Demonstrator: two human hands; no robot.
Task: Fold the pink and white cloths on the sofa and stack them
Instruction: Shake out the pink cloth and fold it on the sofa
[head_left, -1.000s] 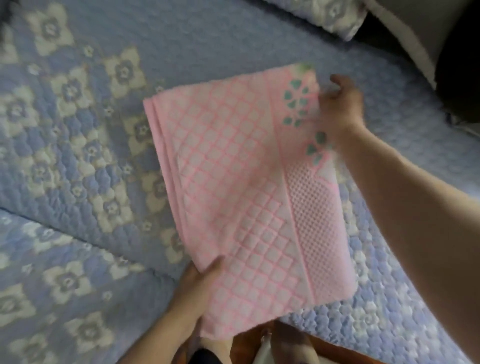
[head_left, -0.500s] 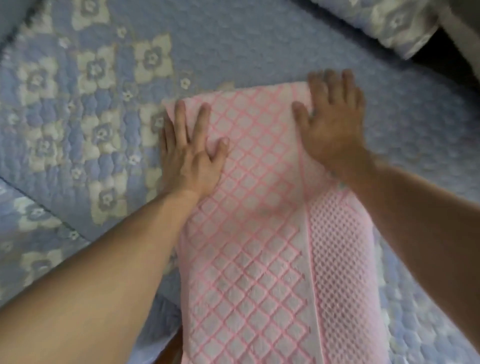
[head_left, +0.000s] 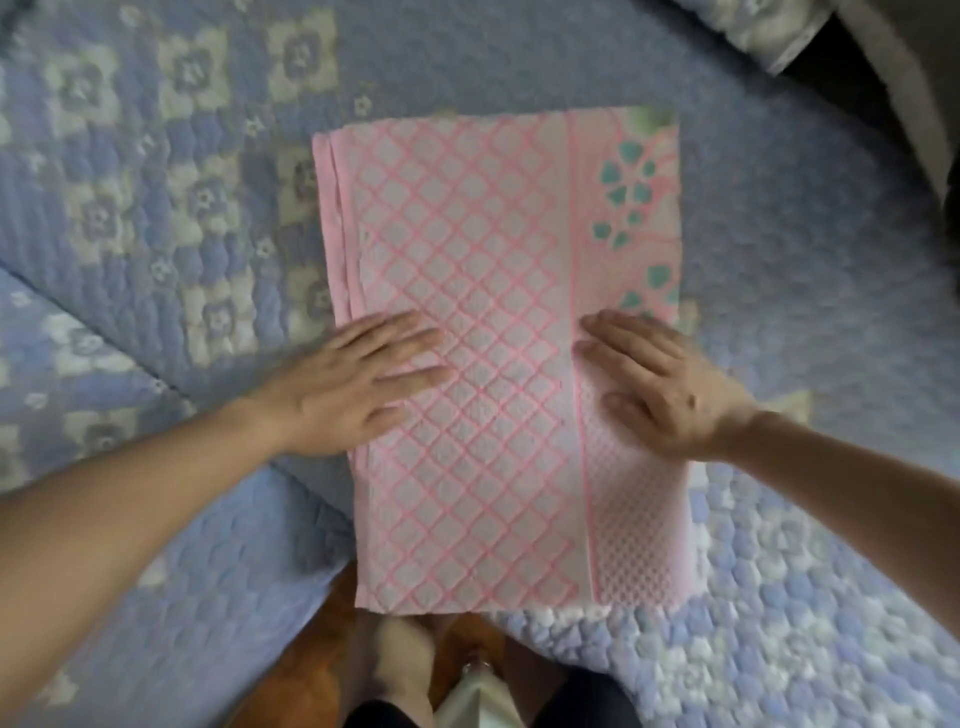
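Note:
The pink and white cloth (head_left: 498, 270) lies folded in a flat rectangle on the sofa, its near end hanging over the seat's front edge. It has a diamond grid pattern, with a band of teal flowers along its right side. My left hand (head_left: 353, 384) presses flat on the cloth's left side with straight fingers. My right hand (head_left: 654, 384) lies flat on the right side, over the dotted band. Several layer edges show along the cloth's left border.
The sofa wears a blue quilted cover (head_left: 156, 208) with cream flower squares. A cushion (head_left: 769, 31) in the same fabric sits at the top right. Wooden floor (head_left: 311, 675) and my feet show below the seat edge.
The cloth was laid down and folded over. Both hands then slid from its far end toward me along its surface, and now rest near its middle.

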